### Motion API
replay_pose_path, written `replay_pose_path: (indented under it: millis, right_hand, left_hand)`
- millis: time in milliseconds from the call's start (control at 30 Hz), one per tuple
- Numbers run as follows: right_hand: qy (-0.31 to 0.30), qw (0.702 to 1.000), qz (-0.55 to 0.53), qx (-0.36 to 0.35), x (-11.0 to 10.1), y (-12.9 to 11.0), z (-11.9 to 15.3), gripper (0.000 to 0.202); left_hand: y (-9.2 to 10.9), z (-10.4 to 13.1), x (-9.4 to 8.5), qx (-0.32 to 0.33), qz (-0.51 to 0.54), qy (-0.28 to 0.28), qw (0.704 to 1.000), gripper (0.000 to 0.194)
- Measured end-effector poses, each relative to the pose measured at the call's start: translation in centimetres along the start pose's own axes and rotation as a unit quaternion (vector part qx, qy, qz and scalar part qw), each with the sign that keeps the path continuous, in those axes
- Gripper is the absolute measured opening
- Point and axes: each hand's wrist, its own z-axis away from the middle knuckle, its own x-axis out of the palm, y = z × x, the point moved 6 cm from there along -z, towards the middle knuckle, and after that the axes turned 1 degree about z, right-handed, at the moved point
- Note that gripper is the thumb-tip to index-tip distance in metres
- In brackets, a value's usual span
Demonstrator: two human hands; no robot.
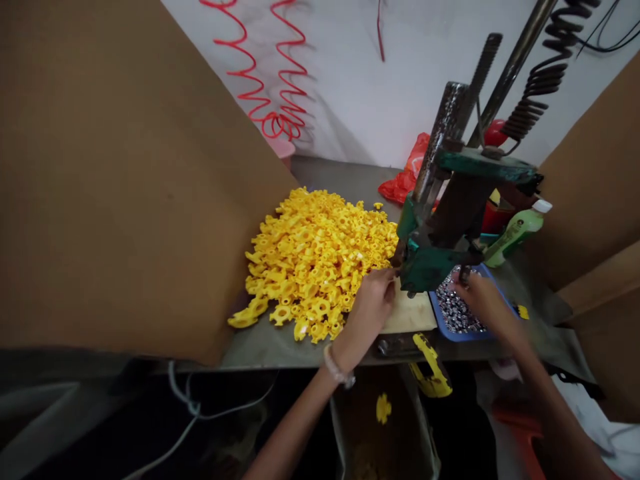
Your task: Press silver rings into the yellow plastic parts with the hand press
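Note:
My left hand (375, 297), with a bracelet (339, 367) at its wrist, reaches to the lower left side of a green hand press (430, 267). Its fingers are closed, their tips partly hidden at the press, and whatever they hold does not show. My right hand (477, 300) is over a blue tray (453, 335) of small shiny metal pieces (457, 310), its fingers blurred and partly behind the press. A large heap of yellow gear-like plastic parts (320, 253) lies left of the press. Under the press head is a pale board (410, 313).
A yellow handle-like piece (433, 370) juts over the table edge. Below, a single yellow part (383, 408) shows above an open bin (370, 453). Cardboard walls (125, 187) flank the table. Behind the press are a red bag (407, 177) and a green bottle (517, 233).

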Motion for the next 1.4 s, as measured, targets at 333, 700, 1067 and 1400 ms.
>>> replay_pose_path:
  millis: [333,700,1067,1400]
  right_hand:
    - [0.014,0.999,0.028,-0.006,3.1,0.2,2.4,0.018]
    - [0.028,0.99,-0.128,0.053,1.5,2.2,3.2,0.011]
    - [-0.186,0.866,-0.438,0.155,3.8,-6.8,2.4,0.027]
    - [-0.15,0.926,-0.301,0.172,0.1,-7.7,3.3,0.035]
  left_hand:
    - [-0.1,-2.9,4.0,0.102,0.005,-0.126,0.987,0.034]
    - [1.4,2.9,0.4,0.063,-0.105,-0.104,0.987,0.026]
    - [-1.2,3.8,3.1,-0.114,0.129,0.005,0.985,0.074]
    - [-1.1,4.3,3.3,-0.099,0.155,0.043,0.982,0.069]
